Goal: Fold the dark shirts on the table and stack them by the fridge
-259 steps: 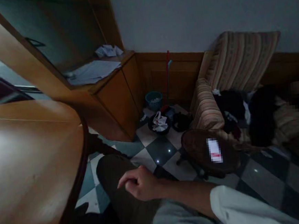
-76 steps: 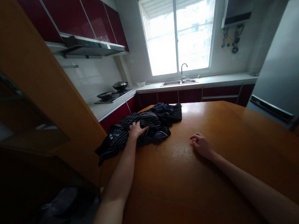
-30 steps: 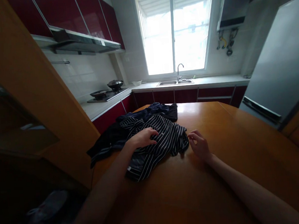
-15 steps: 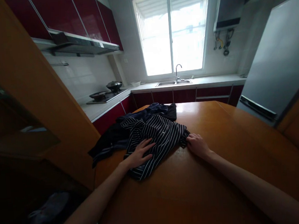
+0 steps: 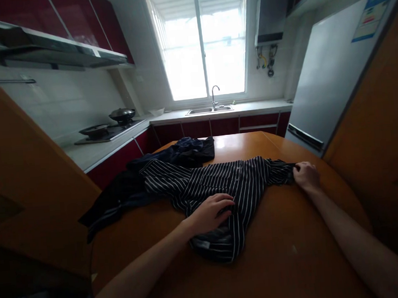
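Note:
A dark shirt with thin white stripes [image 5: 222,184] lies spread across the round wooden table [image 5: 283,252]. My left hand [image 5: 211,212] rests flat on the shirt's lower middle, fingers stretched out. My right hand [image 5: 306,176] is closed on the end of the shirt's sleeve at the right, holding it pulled out sideways. A second, dark blue garment [image 5: 181,151] lies crumpled behind the shirt, and more dark cloth [image 5: 110,202] hangs over the table's left edge.
A wooden panel [image 5: 22,181] stands close on the left and another [image 5: 382,107] on the right. Beyond the table are a counter with a stove and pans [image 5: 107,126], a sink [image 5: 209,109] under a bright window, and a grey fridge [image 5: 327,79].
The view moved from another room to this table. Both hands drew the striped shirt out of the pile toward me; my right hand has now pulled its sleeve far out to the right.

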Action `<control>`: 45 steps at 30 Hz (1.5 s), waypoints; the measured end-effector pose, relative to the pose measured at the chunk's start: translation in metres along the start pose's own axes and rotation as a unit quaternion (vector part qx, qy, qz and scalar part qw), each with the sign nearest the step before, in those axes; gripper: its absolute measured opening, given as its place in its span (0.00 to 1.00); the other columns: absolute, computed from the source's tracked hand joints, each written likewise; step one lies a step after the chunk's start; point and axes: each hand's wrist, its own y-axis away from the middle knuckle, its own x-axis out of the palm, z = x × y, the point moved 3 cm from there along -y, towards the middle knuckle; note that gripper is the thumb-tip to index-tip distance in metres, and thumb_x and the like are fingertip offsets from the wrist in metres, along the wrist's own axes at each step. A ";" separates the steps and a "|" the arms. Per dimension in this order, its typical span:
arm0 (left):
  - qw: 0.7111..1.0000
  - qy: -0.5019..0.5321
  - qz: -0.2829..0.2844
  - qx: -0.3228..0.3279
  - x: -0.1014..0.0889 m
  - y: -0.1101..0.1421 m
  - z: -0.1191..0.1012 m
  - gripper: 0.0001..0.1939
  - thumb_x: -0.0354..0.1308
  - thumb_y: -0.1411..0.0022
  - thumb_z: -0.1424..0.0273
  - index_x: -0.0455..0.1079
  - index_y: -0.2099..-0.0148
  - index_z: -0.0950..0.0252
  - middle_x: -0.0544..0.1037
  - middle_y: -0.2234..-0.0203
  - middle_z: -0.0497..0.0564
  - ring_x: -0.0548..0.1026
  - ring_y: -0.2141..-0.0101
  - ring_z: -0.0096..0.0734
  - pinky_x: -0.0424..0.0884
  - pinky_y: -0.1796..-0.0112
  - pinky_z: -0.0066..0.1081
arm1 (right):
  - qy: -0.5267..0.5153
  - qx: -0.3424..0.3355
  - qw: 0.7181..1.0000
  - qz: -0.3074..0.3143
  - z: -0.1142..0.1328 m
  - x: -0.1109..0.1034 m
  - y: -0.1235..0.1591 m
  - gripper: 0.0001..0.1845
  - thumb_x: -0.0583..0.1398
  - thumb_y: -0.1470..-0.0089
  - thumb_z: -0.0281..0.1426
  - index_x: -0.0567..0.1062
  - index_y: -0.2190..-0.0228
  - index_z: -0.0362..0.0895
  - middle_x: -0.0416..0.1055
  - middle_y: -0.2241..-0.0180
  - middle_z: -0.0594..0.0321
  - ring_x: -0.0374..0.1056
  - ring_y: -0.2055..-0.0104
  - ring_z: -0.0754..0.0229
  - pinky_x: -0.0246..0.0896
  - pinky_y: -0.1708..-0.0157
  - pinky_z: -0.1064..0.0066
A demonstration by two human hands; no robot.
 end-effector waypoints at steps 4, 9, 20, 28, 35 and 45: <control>1.000 -0.018 -0.017 -0.006 -0.024 0.014 0.011 0.11 0.58 0.33 0.66 0.75 0.50 0.60 0.75 0.51 0.55 0.72 0.50 0.38 0.66 0.46 0.38 | -0.030 -0.022 0.999 -0.035 0.026 -0.013 0.017 0.19 0.54 0.40 0.34 0.77 0.52 0.42 0.68 0.48 0.46 0.60 0.47 0.42 0.58 0.54 0.56; 0.992 -0.051 0.060 -0.097 -0.034 0.038 0.027 0.22 0.65 0.39 0.60 0.73 0.44 0.57 0.75 0.61 0.50 0.74 0.62 0.34 0.69 0.59 0.30 | -0.099 -0.211 0.966 0.113 0.096 -0.014 0.061 0.16 0.52 0.37 0.37 0.78 0.61 0.44 0.73 0.60 0.53 0.67 0.55 0.51 0.60 0.54 0.64; 0.979 0.107 0.145 -0.094 0.005 0.031 0.009 0.20 0.58 0.37 0.72 0.73 0.43 0.64 0.77 0.67 0.50 0.72 0.71 0.26 0.67 0.69 0.24 | 0.032 -0.180 0.948 0.260 0.099 0.023 0.071 0.30 0.43 0.33 0.42 0.59 0.34 0.46 0.50 0.31 0.51 0.46 0.31 0.43 0.46 0.39 0.41; 0.974 0.166 0.152 0.022 0.014 0.022 -0.048 0.18 0.57 0.34 0.72 0.73 0.42 0.60 0.76 0.54 0.55 0.77 0.58 0.33 0.72 0.56 0.28 | 0.040 -0.129 0.967 0.218 0.080 0.009 0.064 0.27 0.47 0.35 0.39 0.67 0.41 0.42 0.61 0.38 0.45 0.58 0.39 0.41 0.57 0.45 0.47; 0.986 0.069 0.116 0.099 0.009 0.029 -0.074 0.36 0.69 0.45 0.55 0.65 0.37 0.54 0.70 0.42 0.56 0.65 0.41 0.52 0.61 0.41 0.49 | 0.036 -0.189 0.971 0.145 0.095 -0.011 0.068 0.14 0.56 0.40 0.32 0.77 0.55 0.43 0.70 0.54 0.48 0.63 0.49 0.46 0.61 0.53 0.61; 0.996 0.041 0.082 -0.004 0.013 0.027 -0.042 0.06 0.56 0.33 0.73 0.73 0.56 0.63 0.78 0.60 0.51 0.76 0.61 0.32 0.70 0.59 0.28 | -0.178 -0.304 0.873 0.337 0.096 -0.032 0.071 0.07 0.60 0.47 0.26 0.78 0.65 0.43 0.72 0.67 0.61 0.68 0.67 0.61 0.62 0.65 0.72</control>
